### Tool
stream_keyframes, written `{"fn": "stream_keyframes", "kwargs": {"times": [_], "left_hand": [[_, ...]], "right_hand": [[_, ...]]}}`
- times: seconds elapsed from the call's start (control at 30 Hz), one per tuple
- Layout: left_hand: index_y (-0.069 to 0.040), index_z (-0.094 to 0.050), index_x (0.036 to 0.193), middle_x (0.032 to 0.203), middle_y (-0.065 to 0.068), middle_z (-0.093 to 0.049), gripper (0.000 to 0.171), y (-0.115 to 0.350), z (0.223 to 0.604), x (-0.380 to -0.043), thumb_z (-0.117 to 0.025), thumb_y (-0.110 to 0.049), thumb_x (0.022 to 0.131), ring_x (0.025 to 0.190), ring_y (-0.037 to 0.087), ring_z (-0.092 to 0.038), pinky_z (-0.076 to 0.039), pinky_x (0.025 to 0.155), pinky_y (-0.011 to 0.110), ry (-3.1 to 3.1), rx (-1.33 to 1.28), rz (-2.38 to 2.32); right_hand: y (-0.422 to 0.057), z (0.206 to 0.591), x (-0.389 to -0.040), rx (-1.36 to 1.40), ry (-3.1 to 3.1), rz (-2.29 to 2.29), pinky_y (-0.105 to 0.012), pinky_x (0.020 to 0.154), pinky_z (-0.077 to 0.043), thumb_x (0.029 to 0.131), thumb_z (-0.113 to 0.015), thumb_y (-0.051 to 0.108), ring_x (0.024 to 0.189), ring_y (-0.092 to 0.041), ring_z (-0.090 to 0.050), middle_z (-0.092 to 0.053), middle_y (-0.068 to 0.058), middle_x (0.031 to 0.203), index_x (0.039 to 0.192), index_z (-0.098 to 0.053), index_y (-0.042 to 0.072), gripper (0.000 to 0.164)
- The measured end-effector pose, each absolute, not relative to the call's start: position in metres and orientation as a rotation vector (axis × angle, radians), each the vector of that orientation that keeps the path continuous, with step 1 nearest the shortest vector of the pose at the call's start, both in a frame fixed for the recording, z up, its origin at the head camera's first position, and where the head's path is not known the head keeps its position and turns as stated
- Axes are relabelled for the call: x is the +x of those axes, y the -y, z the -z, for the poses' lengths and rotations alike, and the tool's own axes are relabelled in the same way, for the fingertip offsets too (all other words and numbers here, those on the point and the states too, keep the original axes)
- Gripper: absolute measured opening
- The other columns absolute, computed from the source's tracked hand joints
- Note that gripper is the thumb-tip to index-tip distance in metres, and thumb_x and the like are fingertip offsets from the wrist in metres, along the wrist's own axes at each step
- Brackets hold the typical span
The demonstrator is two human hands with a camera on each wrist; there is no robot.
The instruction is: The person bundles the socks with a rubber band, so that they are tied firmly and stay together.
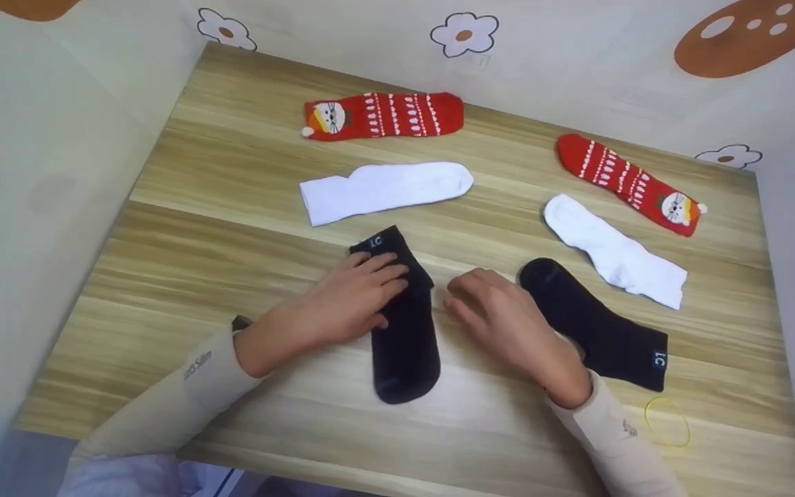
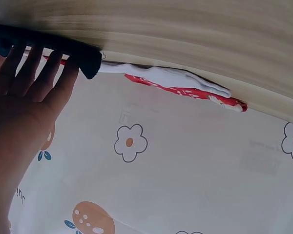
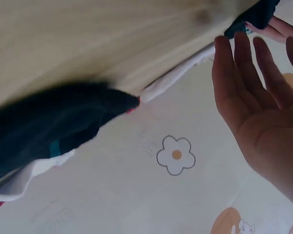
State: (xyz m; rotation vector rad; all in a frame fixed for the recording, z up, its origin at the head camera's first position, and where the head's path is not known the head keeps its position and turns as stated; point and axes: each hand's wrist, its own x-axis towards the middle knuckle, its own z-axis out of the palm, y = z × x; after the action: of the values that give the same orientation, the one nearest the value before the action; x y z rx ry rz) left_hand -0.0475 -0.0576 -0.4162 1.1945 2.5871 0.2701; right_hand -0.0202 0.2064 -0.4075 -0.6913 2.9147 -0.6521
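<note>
Black socks: the left black sock (image 1: 404,359) lies flat on the near half of the table (image 1: 163,276), lettered cuff far, toe near; the right black sock (image 1: 601,335) slants from its toe to its cuff at the near right.
Left hand (image 1: 335,304): fingers nearly straight and a little apart, resting on the left black sock below its cuff.
Left red sock (image 1: 401,116): far side, whiskered face at its left end.
Left white sock (image 1: 390,192): between the left red and left black socks, cuff left, toe right.
Right hand (image 1: 508,317): between the black socks, fingers loosely bent, narrow gaps between them, just beside the left black sock; cannot tell whether they touch the table.
Right white sock (image 1: 611,248): just beyond the right black sock, toe far left.
Right red sock (image 1: 625,183): farthest of the right row, face end near right.
Yellow band (image 1: 648,413): near right, beside the right black sock's cuff.
</note>
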Motion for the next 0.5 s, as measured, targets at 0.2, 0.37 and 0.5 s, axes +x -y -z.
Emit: {"fn": "stream_keyframes", "kwargs": {"times": [0.2,0.37,0.5], "left_hand": [[-0.006,-0.055,0.147,0.161,0.012,-0.046,0.055,0.060,0.417,-0.048,-0.072,-0.014,0.095,0.155,0.037,-0.032,-0.029,0.124,0.060,-2.553,1.223,-0.284],[-0.012,-0.056,0.148,0.164,0.014,-0.040,0.062,0.062,0.416,-0.048,-0.073,-0.003,0.090,0.156,0.040,-0.028,-0.028,0.123,0.062,-2.528,1.224,-0.282],[-0.018,-0.059,0.146,0.163,0.015,-0.041,0.066,0.063,0.415,-0.049,-0.072,0.004,0.085,0.152,0.040,-0.032,-0.030,0.122,0.062,-2.515,1.223,-0.305]], "right_hand": [[-0.199,0.416,-0.021,-0.641,-2.996,0.763,-0.041,0.089,-0.057,0.100,-0.069,0.028,0.104,-0.020,-0.072,-0.073,-0.001,0.109,0.116,-0.073,0.013,0.022],[-0.192,0.423,-0.023,-0.566,-3.045,0.846,-0.040,0.090,-0.058,0.099,-0.070,0.025,0.106,-0.021,-0.072,-0.074,-0.003,0.115,0.122,-0.072,0.012,0.026],[-0.189,0.429,-0.024,-0.550,-3.057,0.853,-0.043,0.094,-0.057,0.099,-0.069,0.023,0.112,-0.024,-0.070,-0.072,-0.006,0.120,0.127,-0.070,0.011,0.030]]}}
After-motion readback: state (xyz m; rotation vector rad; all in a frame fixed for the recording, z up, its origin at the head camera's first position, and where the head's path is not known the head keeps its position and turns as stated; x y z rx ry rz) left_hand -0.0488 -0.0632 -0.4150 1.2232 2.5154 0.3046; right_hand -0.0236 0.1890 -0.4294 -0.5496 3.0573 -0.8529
